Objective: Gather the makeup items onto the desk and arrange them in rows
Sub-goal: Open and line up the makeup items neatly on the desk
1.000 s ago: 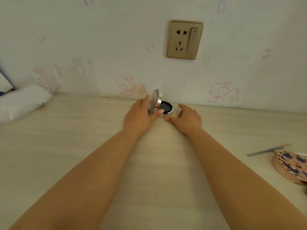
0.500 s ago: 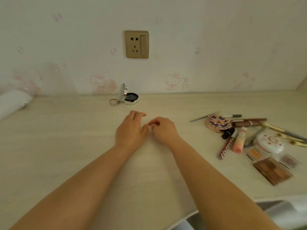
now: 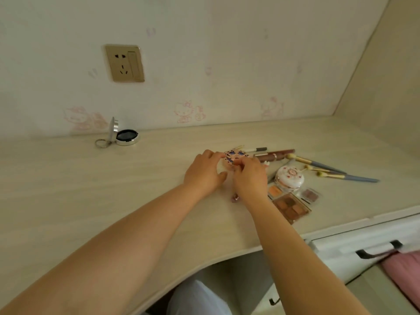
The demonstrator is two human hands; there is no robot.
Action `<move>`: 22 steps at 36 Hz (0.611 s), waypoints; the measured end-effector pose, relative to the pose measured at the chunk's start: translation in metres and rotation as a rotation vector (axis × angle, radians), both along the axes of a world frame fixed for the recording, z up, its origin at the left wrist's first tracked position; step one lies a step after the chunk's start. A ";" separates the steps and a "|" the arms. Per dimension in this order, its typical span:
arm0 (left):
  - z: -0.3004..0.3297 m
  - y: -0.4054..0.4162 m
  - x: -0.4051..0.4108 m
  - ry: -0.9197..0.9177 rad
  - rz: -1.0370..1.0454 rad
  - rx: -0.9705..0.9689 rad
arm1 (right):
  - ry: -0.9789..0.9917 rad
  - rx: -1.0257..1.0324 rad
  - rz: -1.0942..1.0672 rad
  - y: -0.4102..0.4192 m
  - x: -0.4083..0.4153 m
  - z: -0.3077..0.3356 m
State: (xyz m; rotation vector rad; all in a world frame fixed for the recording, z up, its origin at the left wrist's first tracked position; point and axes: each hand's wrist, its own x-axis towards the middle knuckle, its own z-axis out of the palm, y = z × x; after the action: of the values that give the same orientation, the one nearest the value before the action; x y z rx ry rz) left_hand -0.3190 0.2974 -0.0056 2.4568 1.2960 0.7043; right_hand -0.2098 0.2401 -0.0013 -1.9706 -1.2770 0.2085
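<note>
We see a pale wood-grain desk (image 3: pixel 91 201) running along a cream wall printed with faint pink cartoon cats, and a brass-coloured wall socket (image 3: pixel 124 63) is set into that wall above the desk's left half. Near the back edge, below the socket, a small round silver compact (image 3: pixel 123 137) stands open, its lid upright, its dark pan facing up and a key ring lying at its left side. Well to the right of it we find both of the person's hands meeting on a round pink compact with dark blue spots (image 3: pixel 234 158): the left hand (image 3: pixel 204 172) curls round its left edge, thumb stretched out below, while the right hand (image 3: pixel 250 178) pinches its near right rim with bent fingers. The compact sits low over the desk, and we cannot tell whether it is touching the surface or lifted just clear. Just right of the hands lies a loose heap of makeup: a dark reddish lip-gloss tube (image 3: pixel 275 155) and a thin pencil (image 3: pixel 255 149) toward the wall, a white domed jar with pink print (image 3: pixel 289 178) in the middle, three brushes with gold ferrules and grey-blue handles (image 3: pixel 336 171) fanning out to the right, and nearest us a brown eyeshadow palette (image 3: pixel 291 208) beside a small orange pan (image 3: pixel 275 191) and a small mauve pan (image 3: pixel 310 194). Another small item shows partly under the right wrist, too hidden to name. Below the desk edge at right we see a white drawer front with a dark handle (image 3: pixel 377 250) and some pink fabric (image 3: pixel 404 271).
</note>
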 end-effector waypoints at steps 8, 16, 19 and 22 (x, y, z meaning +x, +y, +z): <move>-0.004 0.020 0.042 0.018 -0.003 -0.043 | -0.208 -0.104 -0.013 0.013 0.031 -0.006; -0.009 0.036 0.057 0.036 0.009 -0.131 | -0.323 -0.170 0.006 0.022 0.043 -0.008; -0.008 0.038 0.061 0.043 0.041 -0.128 | -0.345 -0.168 0.008 0.023 0.044 -0.009; -0.006 0.038 0.060 0.000 0.072 -0.137 | -0.339 -0.169 0.016 0.025 0.044 -0.009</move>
State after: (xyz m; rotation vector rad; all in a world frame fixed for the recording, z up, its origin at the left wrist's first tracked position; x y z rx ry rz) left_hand -0.2585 0.3356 -0.0114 2.3124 1.3899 0.6114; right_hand -0.1659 0.2646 -0.0099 -2.2080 -1.5314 -0.0139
